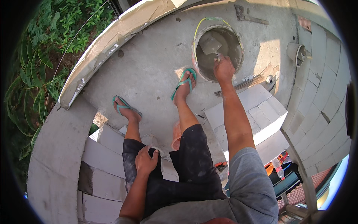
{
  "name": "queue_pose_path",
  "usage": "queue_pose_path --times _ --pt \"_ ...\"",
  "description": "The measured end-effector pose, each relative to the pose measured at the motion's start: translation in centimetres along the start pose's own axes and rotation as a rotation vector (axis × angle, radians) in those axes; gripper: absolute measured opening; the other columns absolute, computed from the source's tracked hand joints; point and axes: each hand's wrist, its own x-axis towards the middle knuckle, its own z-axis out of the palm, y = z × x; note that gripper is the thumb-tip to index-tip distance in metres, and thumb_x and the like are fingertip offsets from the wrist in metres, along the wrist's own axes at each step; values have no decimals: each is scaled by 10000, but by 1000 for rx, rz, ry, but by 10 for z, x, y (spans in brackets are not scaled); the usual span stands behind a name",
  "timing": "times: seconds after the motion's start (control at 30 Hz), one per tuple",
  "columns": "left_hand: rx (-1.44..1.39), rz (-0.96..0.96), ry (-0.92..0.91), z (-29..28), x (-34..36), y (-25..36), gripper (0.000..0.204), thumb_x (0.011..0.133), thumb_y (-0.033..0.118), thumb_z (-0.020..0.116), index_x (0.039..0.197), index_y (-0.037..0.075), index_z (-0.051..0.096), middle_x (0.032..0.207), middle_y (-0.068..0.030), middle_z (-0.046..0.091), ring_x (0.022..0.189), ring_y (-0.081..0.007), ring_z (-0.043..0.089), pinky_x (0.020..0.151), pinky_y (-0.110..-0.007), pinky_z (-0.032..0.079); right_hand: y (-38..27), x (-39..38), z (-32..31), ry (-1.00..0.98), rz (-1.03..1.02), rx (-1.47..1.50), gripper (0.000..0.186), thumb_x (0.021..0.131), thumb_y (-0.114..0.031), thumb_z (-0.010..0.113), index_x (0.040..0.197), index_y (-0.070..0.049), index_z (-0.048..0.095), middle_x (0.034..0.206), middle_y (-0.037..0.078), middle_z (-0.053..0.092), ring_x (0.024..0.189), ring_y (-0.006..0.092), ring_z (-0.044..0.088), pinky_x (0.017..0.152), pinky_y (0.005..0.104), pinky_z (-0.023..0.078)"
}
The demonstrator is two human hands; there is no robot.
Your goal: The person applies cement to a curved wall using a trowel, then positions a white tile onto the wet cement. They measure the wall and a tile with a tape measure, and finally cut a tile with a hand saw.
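My right hand [224, 69] grips the handle of a trowel [211, 45], its arm stretched forward. The trowel's grey, coated blade is inside a round bucket [242, 50] with a yellowish-green handle raised at its far side. Wet grey mortar [229, 39] lies in the bucket, around and below the blade. My left hand [145, 161] rests on my left thigh near the knee, thumb and fingers apart; its fingertips are partly hard to make out. I see no tool in it.
A hatchet-like tool [251, 18] lies beyond the bucket. Pale blocks [250, 108] are stacked beside my right arm. A small grey bucket [292, 52] stands by the block wall [320, 89]. An orange container [176, 136] is between my legs. A low curved edge [100, 56] borders plants at left.
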Motion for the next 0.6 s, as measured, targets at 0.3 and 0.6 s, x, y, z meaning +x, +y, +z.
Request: queue_pose_path --times 0.3,0.6 --pt "59 29 1 -3 5 4 486 945 385 699 1281 34 700 1275 -218 708 1229 -402 648 1066 -481 497 17 -32 16 187 97 336 398 950 -237 725 1305 -59 691 1129 192 657 1089 424 640 925 505 508" --pt "105 64 -1 -5 6 3 486 948 385 693 1280 29 694 1285 -221 703 1233 -406 644 1065 -481 497 21 -79 14 265 193 709 303 955 -229 756 1005 39 622 1004 214 638 923 419 610 848 456 491"
